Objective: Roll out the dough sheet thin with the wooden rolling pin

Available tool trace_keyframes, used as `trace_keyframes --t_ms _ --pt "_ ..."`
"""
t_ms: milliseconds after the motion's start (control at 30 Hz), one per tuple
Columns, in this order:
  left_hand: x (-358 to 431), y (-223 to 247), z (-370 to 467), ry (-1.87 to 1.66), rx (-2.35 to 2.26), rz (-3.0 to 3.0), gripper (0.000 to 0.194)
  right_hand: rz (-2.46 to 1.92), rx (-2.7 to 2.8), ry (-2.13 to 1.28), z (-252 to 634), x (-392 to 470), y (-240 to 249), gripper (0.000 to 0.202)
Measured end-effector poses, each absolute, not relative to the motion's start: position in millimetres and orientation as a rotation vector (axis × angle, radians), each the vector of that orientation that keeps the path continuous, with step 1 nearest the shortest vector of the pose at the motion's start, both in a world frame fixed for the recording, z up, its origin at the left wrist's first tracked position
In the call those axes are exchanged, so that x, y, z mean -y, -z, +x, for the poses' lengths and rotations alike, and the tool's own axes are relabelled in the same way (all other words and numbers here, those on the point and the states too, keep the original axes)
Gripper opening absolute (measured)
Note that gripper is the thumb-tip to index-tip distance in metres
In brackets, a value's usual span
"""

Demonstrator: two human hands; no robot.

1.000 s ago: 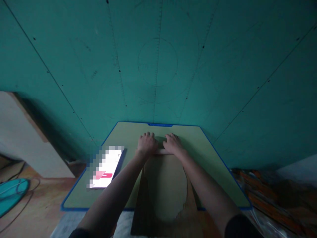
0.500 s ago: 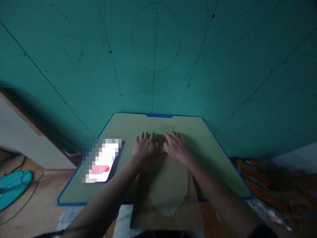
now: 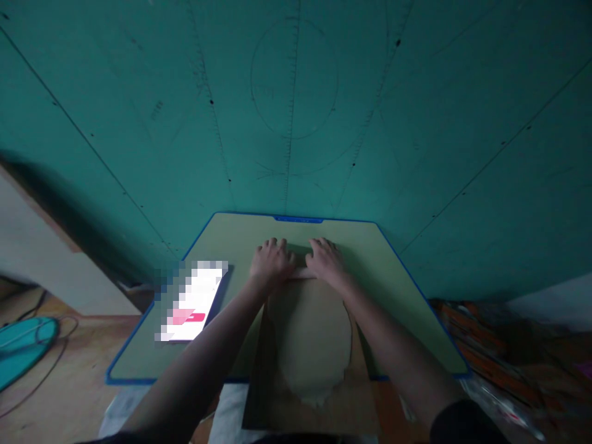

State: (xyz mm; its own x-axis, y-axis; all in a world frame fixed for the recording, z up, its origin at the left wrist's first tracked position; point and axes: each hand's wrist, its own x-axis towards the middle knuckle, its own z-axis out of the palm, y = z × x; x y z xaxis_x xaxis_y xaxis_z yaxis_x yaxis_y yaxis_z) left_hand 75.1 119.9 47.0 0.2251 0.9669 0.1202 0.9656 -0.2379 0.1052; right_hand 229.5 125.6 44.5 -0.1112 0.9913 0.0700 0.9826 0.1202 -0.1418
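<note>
My left hand (image 3: 271, 264) and my right hand (image 3: 325, 261) lie side by side on a rolling pin (image 3: 303, 273), their fingers curled over its far side. Only a short pale stretch of the pin shows between the hands; its ends are hidden. Under and in front of the pin spreads a thin, flat, pale sheet (image 3: 311, 342), dough or clay, with a ragged near edge. It rests on a wooden board (image 3: 354, 410), whose near end juts past the front edge of the table.
The small table (image 3: 393, 333) has a pale green top and a blue rim. A lit, partly blurred tablet or phone (image 3: 197, 302) lies on its left side. Behind stands a green wall (image 3: 296, 154) with drawn lines. A turquoise round object (image 3: 28, 348) is on the floor at left.
Both hands have shifted slightly forward with the rolling pin, and their fingers look more curled. More of the pin and of the sheet's far part shows.
</note>
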Motion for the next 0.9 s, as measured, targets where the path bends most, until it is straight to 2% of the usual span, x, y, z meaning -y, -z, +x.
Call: trace_keyframes --t_ms 333,600,900 --pt "-65 -49 75 -0.205 -1.905 2.482 0.038 -1.763 2.422 -0.001 241 -59 -39 0.048" --pt "-117 -41 77 -0.219 -1.899 2.464 0.044 -1.953 2.284 -0.181 237 -113 -41 0.049" --pt "-151 -43 76 -0.230 -1.817 2.503 0.032 -1.967 2.239 -0.236 239 -153 -35 0.040"
